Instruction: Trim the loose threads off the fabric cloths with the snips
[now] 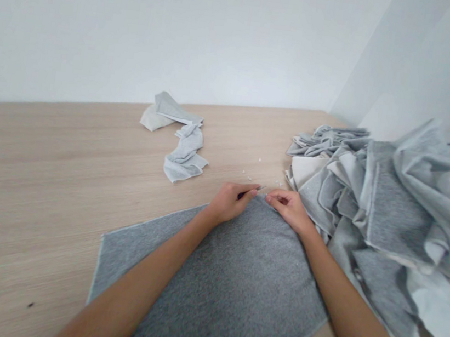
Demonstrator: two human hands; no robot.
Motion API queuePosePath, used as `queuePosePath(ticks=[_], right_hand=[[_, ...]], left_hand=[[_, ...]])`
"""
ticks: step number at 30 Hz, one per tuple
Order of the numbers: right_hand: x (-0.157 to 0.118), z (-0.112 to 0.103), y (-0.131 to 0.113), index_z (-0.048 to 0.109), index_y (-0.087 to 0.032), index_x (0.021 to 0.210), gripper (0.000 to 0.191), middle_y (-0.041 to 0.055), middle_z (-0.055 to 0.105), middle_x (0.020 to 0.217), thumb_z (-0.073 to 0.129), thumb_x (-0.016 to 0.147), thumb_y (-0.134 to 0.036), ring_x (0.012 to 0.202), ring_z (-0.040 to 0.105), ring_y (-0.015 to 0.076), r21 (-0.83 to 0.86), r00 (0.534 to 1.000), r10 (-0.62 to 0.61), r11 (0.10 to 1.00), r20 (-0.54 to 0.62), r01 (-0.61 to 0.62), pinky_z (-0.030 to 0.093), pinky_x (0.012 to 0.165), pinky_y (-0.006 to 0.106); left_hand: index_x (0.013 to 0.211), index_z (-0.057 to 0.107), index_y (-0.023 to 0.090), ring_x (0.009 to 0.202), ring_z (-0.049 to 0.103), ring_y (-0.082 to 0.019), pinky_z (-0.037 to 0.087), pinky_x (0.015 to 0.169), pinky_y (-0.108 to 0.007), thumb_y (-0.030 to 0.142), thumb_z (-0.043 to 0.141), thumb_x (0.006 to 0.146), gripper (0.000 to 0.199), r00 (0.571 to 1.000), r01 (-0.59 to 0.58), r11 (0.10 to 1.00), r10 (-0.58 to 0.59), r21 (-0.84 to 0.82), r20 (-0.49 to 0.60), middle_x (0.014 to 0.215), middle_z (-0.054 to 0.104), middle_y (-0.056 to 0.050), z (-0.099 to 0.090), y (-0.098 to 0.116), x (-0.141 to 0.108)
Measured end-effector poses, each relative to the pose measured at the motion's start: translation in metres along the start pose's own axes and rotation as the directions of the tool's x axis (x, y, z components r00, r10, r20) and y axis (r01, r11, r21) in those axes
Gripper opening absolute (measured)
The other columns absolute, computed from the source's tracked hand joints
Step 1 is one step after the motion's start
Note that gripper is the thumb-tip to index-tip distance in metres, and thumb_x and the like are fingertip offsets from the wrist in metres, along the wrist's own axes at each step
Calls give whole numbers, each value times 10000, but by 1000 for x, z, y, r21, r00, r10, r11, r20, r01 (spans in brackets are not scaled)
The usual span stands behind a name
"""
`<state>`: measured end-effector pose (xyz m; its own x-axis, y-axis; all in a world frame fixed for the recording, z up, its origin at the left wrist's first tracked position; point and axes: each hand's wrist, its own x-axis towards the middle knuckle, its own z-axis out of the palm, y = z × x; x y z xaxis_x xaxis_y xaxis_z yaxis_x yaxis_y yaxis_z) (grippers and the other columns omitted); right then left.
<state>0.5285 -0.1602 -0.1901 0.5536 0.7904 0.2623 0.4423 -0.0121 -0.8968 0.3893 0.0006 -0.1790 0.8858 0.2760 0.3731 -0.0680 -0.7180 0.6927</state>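
The grey cloth (247,282) lies spread out on the tabletop (40,183), running from beneath both forearms up to the two hands, with its far edge between and just under the fingertips. The left hand (229,201) is closed around a small tool (261,187) whose thin metallic tip points right, toward the other hand, close above that far edge; most of the tool is hidden in the fingers, so its exact kind cannot be told. The right hand (292,209) has thumb and forefinger pinched together on the cloth at this same edge, just beside the tool's tip, its other fingers curled. The hands are near each other but apart. From the left hand the cloth reaches out to a pale-edged corner well to the left, and its lower right corner shows just beside the right forearm. Small white bits (249,179) are scattered on the tabletop just beyond the fingers. To the right, near the right hand, rises a loose heap of grey and cream fabric (401,214). Farther off, beyond the left hand, lie a crumpled light grey piece (185,155) and a cream piece (154,119), near the white wall (164,28).
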Motion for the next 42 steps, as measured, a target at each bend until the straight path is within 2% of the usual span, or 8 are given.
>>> queuePosePath(ticks=[4,7,13,16,19,30,36,42], right_hand=[[-1,5,-5,780,-184,880,229,60,770,819,638,837,-358,683,659,183,-122,998,-32,992,-47,26,504,637,288],[0,1,-17,776,-197,922,263,68,772,887,525,873,-260,793,684,202,-266,983,-79,964,-168,32,527,740,309],[2,-50,-60,713,-122,1126,387,171,728,1042,427,899,-250,965,656,291,-591,867,-163,788,-470,-172,463,922,419],[0,-74,-69,762,-127,1000,308,141,732,792,590,825,-312,781,672,295,-694,897,-106,674,-429,-253,481,839,418],[-1,-81,-65,787,-163,856,196,90,711,666,709,732,-293,679,671,261,-770,947,-28,590,-319,-242,495,750,356],[0,-85,-54,781,-143,968,279,117,757,838,749,730,-283,761,691,254,-865,974,8,459,-226,-204,492,746,324],[-3,-83,-50,787,-147,815,130,132,768,805,683,778,-216,759,706,262,-872,973,33,439,-227,-218,491,722,320],[-7,-78,-50,760,-152,722,189,153,759,771,589,803,-151,744,697,253,-880,971,22,417,-240,-227,480,710,305]], left_hand=[[1178,670,159,937,703,-197,561,898,-423,406,556,994,328,998,44,999,-45,-30,-39,1107,729,-87,-2,-7,1],[1185,640,155,1011,675,-214,559,917,-443,399,571,988,321,994,80,994,-85,-72,-74,1154,684,-89,-1,-11,3],[1184,627,152,996,663,-215,571,880,-427,369,595,976,302,988,113,982,-127,-150,-91,1161,661,-85,0,-17,6],[1193,621,155,1017,656,-219,565,893,-436,362,597,975,301,986,113,979,-131,-168,-100,1183,652,-89,0,-18,6],[1197,620,161,1040,649,-222,557,914,-446,358,596,976,297,985,110,978,-131,-175,-109,1203,645,-93,1,-18,7],[1200,621,160,1052,647,-226,551,926,-455,359,595,976,301,986,103,979,-124,-176,-110,1209,645,-94,0,-17,7],[1197,623,164,1065,643,-228,546,937,-459,356,595,976,294,987,101,982,-119,-162,-110,1216,643,-95,0,-17,7],[1202,621,167,1078,637,-231,541,946,-464,355,595,976,296,987,103,982,-120,-160,-103,1230,637,-97,1,-17,6]])
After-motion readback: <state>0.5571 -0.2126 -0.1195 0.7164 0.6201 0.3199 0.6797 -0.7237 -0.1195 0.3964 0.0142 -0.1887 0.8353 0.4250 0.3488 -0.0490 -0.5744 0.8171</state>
